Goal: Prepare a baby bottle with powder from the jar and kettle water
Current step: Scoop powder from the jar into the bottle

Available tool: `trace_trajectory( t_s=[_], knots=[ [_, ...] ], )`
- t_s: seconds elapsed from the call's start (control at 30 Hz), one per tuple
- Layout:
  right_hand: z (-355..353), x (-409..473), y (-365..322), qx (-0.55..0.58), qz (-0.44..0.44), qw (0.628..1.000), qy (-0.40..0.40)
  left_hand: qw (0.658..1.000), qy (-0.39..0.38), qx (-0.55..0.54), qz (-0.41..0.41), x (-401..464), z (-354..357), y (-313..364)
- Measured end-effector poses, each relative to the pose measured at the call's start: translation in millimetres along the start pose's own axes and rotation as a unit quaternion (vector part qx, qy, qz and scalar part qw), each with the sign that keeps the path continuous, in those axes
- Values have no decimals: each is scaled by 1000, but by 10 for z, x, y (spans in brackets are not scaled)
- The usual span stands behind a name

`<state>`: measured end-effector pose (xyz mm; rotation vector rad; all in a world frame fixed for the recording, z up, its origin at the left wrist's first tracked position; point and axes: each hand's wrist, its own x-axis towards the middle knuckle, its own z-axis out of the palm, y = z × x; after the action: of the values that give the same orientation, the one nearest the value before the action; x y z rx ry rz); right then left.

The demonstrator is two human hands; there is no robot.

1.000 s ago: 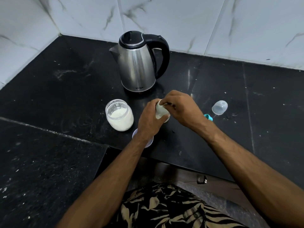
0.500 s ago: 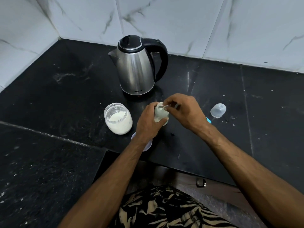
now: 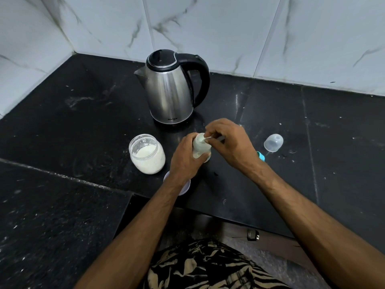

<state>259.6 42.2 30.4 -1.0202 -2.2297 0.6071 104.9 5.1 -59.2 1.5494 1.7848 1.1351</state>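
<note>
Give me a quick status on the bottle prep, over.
Left hand grips baby bottle upright on counter. Right hand pinches spoon at bottle mouth. Powder jar open, kettle behind; nothing blocking.

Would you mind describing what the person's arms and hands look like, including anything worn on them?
Both forearms are bare to the edge of the picture, with no sleeves in view. The left hand and right hand wear no gloves, and no rings, watch or bracelet show. Below the arms is a black garment with a beige leaf print.

Light: dim, even, from above.
Glare: soft streaks on kettle [image 3: 169,94] and countertop [image 3: 270,113].
Edges: wide-angle bending, slight softness.
</note>
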Motion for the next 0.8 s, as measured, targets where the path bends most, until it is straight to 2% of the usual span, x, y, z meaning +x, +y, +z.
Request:
trace_trajectory(
  t_s=[0.1, 0.23, 0.37, 0.47, 0.6, 0.7, 0.8],
  knots=[
    [-6, -1, 13, -4, 28, 999, -38, 1000, -7, 3, 2, 1, 2, -2],
    [-13, 16, 18, -3, -1, 1000, 7, 1000, -7, 1, -1, 5, -1, -5],
    [7, -8, 30, -9, 21, 999, -23, 1000, -6, 1, 8, 8, -3, -1],
    [17, -13, 23, -6, -9, 1000, 2, 1000, -5, 0, 9, 8, -4, 1],
    [11, -10, 34, -20, 7, 999, -32, 1000, -10, -2, 6, 9, -2, -11],
    [20, -32, 38, -12, -19, 1000, -5, 1000, -4, 4, 3, 10, -1, -10],
    [13, -24, 36, -17, 7, 1000, -22, 1000, -6, 4, 4, 8, -4, -4]
  ],
)
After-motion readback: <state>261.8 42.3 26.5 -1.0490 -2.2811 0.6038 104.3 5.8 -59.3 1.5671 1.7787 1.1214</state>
